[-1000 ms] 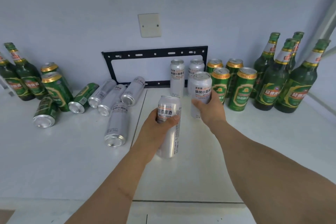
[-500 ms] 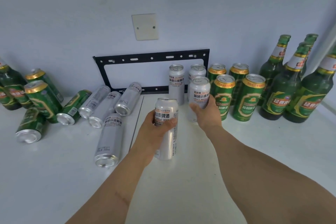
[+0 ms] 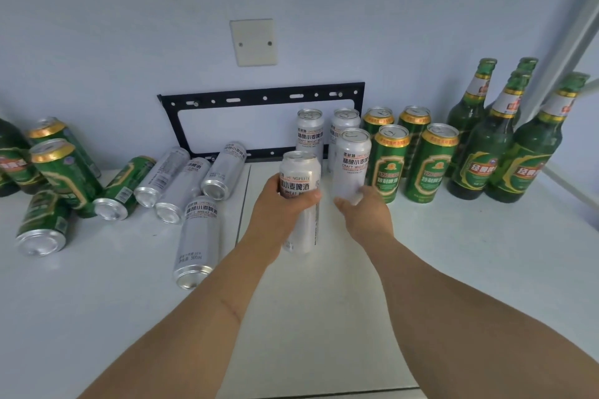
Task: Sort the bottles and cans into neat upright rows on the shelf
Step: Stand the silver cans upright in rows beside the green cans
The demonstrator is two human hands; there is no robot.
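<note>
Silver aluminium sat in my left hand [image 3: 281, 204], fingers wrapped round the upper half of a white wheat-beer can [image 3: 299, 201] held upright at centre frame, its base clear of the white shelf [image 3: 453, 269] or nearly so; I could not tell which. Just right of it, my right hand [image 3: 364, 214] had slid down from a full grasp on the front white can [image 3: 352, 165]; by then it was half open, fingertips only brushing that can's foot. I judged that can placed, so the one I carried belonged beside it. Farther back stood two more white cans [image 3: 310, 133], four green cans [image 3: 431, 162] and green bottles [image 3: 492, 146] at the right. Fallen cans [image 3: 197, 236] waited at left.
</note>
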